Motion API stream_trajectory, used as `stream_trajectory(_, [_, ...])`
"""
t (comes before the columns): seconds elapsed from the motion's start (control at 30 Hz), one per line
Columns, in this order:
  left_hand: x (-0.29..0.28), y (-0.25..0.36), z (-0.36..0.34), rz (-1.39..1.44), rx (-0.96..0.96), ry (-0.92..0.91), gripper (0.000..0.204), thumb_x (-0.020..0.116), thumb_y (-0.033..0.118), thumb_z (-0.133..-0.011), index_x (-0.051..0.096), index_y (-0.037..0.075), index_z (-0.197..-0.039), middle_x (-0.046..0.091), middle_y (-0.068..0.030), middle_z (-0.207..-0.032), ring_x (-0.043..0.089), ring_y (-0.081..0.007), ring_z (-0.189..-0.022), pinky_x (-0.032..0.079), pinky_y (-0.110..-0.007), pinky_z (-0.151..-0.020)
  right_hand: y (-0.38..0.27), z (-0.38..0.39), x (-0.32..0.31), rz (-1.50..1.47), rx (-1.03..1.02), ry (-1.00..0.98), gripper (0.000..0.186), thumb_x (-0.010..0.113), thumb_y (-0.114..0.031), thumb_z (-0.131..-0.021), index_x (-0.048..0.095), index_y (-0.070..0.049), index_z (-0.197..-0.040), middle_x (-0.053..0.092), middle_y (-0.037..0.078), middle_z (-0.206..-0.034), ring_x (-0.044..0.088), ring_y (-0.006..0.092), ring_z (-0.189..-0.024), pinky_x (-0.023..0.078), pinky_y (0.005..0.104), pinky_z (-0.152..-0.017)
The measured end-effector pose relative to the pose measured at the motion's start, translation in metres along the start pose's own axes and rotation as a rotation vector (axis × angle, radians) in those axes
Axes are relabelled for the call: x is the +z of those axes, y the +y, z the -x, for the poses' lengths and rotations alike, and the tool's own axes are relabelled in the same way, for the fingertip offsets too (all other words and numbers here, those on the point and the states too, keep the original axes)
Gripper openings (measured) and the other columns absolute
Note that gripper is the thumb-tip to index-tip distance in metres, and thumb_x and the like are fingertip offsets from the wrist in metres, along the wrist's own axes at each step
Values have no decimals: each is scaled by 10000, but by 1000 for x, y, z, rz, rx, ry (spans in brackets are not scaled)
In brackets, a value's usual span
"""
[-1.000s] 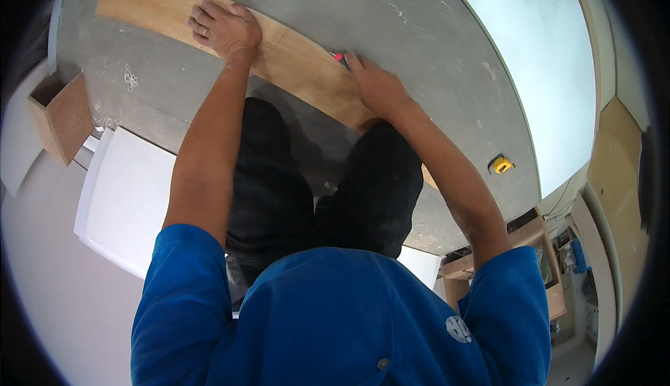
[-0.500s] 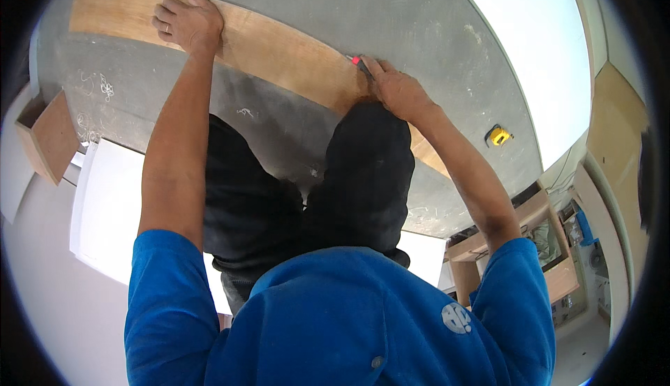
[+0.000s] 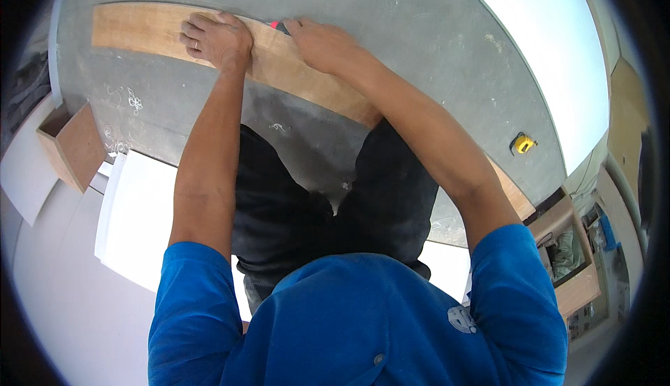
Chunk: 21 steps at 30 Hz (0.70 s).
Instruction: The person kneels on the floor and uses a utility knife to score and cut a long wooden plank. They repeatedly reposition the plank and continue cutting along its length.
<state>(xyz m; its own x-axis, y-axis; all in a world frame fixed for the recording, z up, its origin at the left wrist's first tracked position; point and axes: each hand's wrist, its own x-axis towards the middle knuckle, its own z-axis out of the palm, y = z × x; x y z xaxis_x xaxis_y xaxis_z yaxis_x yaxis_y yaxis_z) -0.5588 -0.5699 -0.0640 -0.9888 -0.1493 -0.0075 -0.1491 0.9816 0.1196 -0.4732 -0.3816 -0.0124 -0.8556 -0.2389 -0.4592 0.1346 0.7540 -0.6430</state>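
1. Workpiece: the long wooden board (image 3: 143,27) lies flat on the grey worktop (image 3: 460,72), ahead of the person's knees. It runs from far left toward the right knee (image 3: 399,159). Similar wood (image 3: 511,189) shows past the right forearm; whether it is the same piece cannot be told.

2. Left hand (image 3: 222,41): set on the board's upper face, fingers bent, near the far edge. Whether it grips that edge cannot be told.

3. Right hand (image 3: 321,44): closed around a small red-and-dark tool (image 3: 279,28), held at the board's far edge, just right of the left hand. The tool's tip is too small to identify.

4. Step in hand, as judged: the board is being steadied by the left hand while the right works the tool along the far edge.

5. Next move, as judged: it calls for firm left-hand pressure, the tool controlled against the edge, and the left fingers clear of its path.

6. Surroundings: a yellow tape measure (image 3: 523,144) lies on the worktop to the right, well apart from both hands. An open wooden box (image 3: 78,152) stands at left.
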Motion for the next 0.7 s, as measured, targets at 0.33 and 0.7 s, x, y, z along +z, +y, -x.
stream_trajectory(0.33, [-2, 1, -4, 11, -25, -25, 710, 343, 399, -975, 207, -85, -1477, 162, -301, -1551, 80, -501, -1458, 133, -584, -1167, 34, 48, -4, 13, 37, -116, 480, 473, -49, -948, 413, -46, -1424, 585, 221, -1288, 608, 418, -1124, 512, 486, -926])
stream_trajectory(0.7, [-2, 4, -4, -11, -5, -28, 719, 319, 388, -970, 190, -102, -1479, 164, -304, -1545, 108, -505, -1447, 161, -586, -1143, 98, 162, -12, 91, 178, -211, 589, 524, -66, -941, 342, -109, -1499, 518, 231, -1397, 603, 402, -1170, 512, 473, -980])
